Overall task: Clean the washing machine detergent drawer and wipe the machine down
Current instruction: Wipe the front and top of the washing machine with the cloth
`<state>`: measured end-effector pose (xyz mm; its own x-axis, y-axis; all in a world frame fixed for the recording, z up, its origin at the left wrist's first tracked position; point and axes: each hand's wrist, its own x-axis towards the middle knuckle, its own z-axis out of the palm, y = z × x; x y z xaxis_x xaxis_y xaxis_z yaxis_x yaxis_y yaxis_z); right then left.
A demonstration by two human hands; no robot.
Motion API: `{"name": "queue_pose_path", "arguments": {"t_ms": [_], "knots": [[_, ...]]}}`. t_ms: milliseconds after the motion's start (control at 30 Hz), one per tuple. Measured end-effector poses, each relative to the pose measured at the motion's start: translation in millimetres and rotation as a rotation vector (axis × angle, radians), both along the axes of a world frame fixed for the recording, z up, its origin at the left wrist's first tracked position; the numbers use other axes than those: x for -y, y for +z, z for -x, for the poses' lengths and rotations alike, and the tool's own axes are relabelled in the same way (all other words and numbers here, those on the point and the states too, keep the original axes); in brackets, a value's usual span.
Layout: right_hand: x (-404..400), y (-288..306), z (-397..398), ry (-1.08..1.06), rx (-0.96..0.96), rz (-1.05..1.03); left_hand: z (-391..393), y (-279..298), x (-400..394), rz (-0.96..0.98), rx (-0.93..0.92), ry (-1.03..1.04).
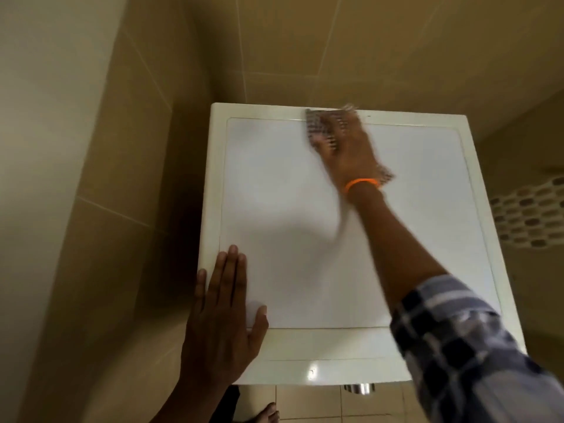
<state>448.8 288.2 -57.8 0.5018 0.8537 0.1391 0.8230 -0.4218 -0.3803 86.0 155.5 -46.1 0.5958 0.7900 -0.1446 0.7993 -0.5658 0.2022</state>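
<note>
I am pressing my right hand (346,148) flat on a checked cloth (317,126) at the far edge of the washing machine top (305,224), fingers spread and straight over the fabric; the hand is blurred, so finer detail of the hold is not readable. My left hand (225,315) is lying open, fingers straight and together, on the near left corner of the lid, bracing there.

The risk I am judging: the cloth is riding right at the back rim, and a push further could send a corner of it over the edge into the gap by the tiled wall (305,56), where it would be hard to fetch. Pressing only with flat fingers, I could also let the cloth bunch or slide out from under the palm.

For room, the lid is lying open between the two hands and to the right. The left side wall is standing just beside the machine, so strokes there are cramped. The detergent drawer is not in view.
</note>
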Motion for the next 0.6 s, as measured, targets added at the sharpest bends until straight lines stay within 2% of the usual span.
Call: {"name": "queue_pose_path", "arguments": {"t_ms": [133,200,267,333,400,500,600], "knots": [[77,6,-143,-0.31,-0.011,0.049,-1,-1,0,-0.005,-0.017,-0.009],[91,7,-176,-0.431,-0.014,0.122,-2,-2,-1,-0.003,-0.012,-0.008],[87,7,-178,-0.527,0.008,0.156,-1,-3,-1,0.0,-0.014,-0.005],[69,10,-149,-0.569,0.068,0.143,-1,-4,0,0.002,-0.003,-0.004],[40,17,-103,-0.501,0.075,0.121,-2,-5,0,0.003,0.008,-0.007],[-12,18,-8,-0.278,0.047,0.069,-1,-5,0,0.007,0.015,-0.002],[-60,13,108,0.04,0.04,0.058,-1,-2,1,-0.004,0.026,-0.009]]}}
